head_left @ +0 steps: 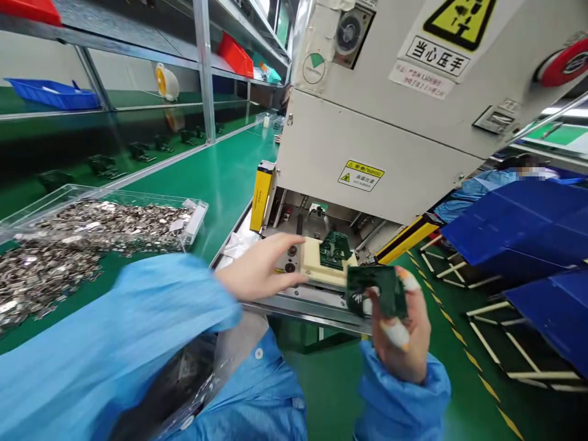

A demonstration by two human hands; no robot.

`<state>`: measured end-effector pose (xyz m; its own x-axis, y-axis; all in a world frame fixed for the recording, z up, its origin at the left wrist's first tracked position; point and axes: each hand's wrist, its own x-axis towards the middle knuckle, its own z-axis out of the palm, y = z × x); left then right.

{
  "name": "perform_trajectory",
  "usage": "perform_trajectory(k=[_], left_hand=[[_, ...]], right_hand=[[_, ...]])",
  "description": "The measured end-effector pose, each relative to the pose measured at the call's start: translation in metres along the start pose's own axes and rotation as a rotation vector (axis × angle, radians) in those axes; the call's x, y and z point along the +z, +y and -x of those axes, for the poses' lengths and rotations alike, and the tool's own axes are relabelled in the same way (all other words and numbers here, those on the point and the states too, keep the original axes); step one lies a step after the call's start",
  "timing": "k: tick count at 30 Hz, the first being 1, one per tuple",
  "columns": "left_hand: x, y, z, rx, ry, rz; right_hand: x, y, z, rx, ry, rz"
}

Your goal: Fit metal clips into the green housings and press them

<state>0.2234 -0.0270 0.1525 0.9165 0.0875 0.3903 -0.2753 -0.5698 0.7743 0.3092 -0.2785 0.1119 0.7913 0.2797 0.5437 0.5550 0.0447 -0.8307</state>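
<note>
My left hand (260,267) reaches out flat with fingers stretched, its tips touching the cream fixture block (316,264) on the press bed. A green circuit board (334,250) lies seated on that block. My right hand (400,334), with taped fingertips, is closed round another green circuit board (375,292), held up just in front of the machine's front edge. Both arms wear blue sleeves.
The white press machine (381,122) with yellow warning labels looms above the bed. A clear tray (195,222) of small metal parts sits on the green bench at left. Yellow light-curtain posts (261,197) flank the opening. Blue trays (519,229) and another person are at right.
</note>
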Motion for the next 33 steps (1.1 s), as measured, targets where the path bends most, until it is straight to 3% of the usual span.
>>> perform_trajectory(k=[2,4,6,8,11,15,18,21,24,26,27,28,31,33], left_hand=[[0.034,-0.006,-0.051,-0.015,0.006,-0.028],[0.060,-0.012,-0.082,-0.102,-0.023,-0.021],[0.071,-0.015,-0.094,-0.151,-0.024,0.031],[0.064,-0.014,-0.090,-0.144,0.042,0.135],[0.024,-0.011,-0.057,-0.155,0.133,0.276],[-0.044,-0.016,0.025,-0.346,-0.008,0.270],[-0.069,-0.031,0.084,-0.565,-0.051,0.179],[-0.061,-0.051,0.113,-0.638,-0.122,0.180],[-0.037,-0.070,0.116,-0.608,-0.177,0.278],[-0.025,-0.082,0.110,-0.584,-0.219,0.339],[-0.021,-0.086,0.108,-0.573,-0.243,0.352],[-0.020,-0.091,0.106,-0.559,-0.264,0.356],[-0.020,-0.100,0.106,-0.538,-0.295,0.355],[-0.021,-0.105,0.108,-0.540,-0.311,0.328]], right_hand=[[-0.025,0.016,-0.015,0.032,0.135,-0.041],[-0.038,0.029,-0.031,0.071,0.139,-0.080],[-0.042,0.037,-0.050,0.078,0.081,-0.067],[-0.039,0.043,-0.068,0.062,-0.005,-0.016],[-0.025,0.047,-0.093,0.030,-0.209,0.128],[-0.003,0.050,-0.109,-0.016,-0.538,0.227],[0.005,0.051,-0.109,-0.011,-0.583,0.232],[-0.001,0.053,-0.100,-0.020,-0.533,0.321],[-0.025,0.062,-0.074,-0.028,-0.355,0.472],[-0.050,0.075,-0.046,0.100,-0.062,0.599],[-0.063,0.084,-0.030,0.204,0.130,0.665],[-0.077,0.094,-0.015,0.319,0.241,0.692],[-0.106,0.127,0.022,0.601,0.281,0.517],[-0.110,0.143,0.034,0.589,0.322,0.402]])
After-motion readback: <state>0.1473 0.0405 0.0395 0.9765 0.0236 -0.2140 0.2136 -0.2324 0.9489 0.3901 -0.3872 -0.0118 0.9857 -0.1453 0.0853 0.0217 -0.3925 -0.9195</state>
